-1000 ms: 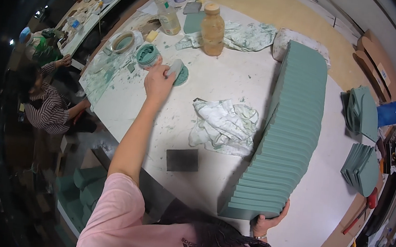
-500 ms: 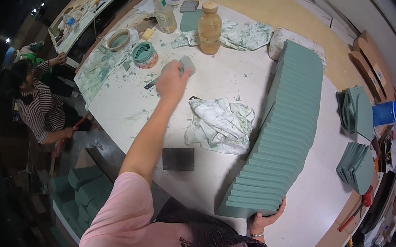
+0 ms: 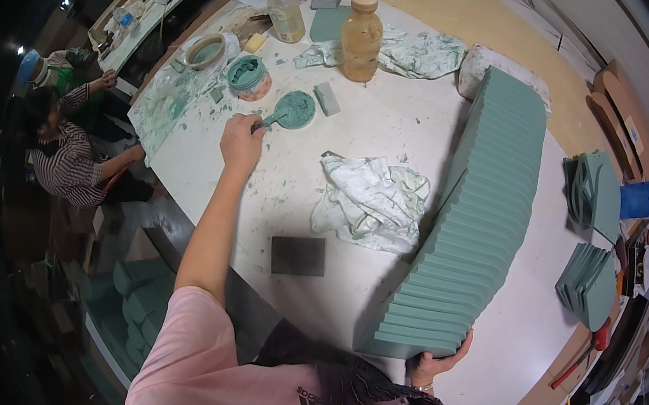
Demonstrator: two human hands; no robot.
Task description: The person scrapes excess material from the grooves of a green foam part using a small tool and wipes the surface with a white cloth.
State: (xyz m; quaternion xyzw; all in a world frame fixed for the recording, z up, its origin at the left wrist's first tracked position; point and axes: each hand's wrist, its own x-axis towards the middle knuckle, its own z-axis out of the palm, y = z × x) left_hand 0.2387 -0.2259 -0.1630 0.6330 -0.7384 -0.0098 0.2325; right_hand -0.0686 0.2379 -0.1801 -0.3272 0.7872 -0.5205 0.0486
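My left hand [image 3: 242, 144] is closed on the dark handle of a small putty knife [image 3: 268, 120]. Its paste-smeared end rests on a round lid [image 3: 297, 110] coated with green paste. Just right of the lid lies a grey block [image 3: 326, 99]. Behind it stands an open tub [image 3: 249, 78] of the same paste. My right hand [image 3: 446, 356] grips the near end of a long stack of green curved panels [image 3: 479, 217], its thumb and fingers partly hidden by the stack.
A crumpled white rag [image 3: 371, 203] lies mid-table, with a dark square sheet [image 3: 297, 256] nearer me. Bottles [image 3: 361, 38], a tape roll [image 3: 205, 51] and another rag [image 3: 421, 54] are farther back. More green panels [image 3: 586, 282] sit at right. A co-worker [image 3: 71, 155] is at left.
My left hand has moved left and slightly nearer me, off the grey block, uncovering the paste-coated lid. The putty knife now points onto that lid. My right hand stays at the stack's end.
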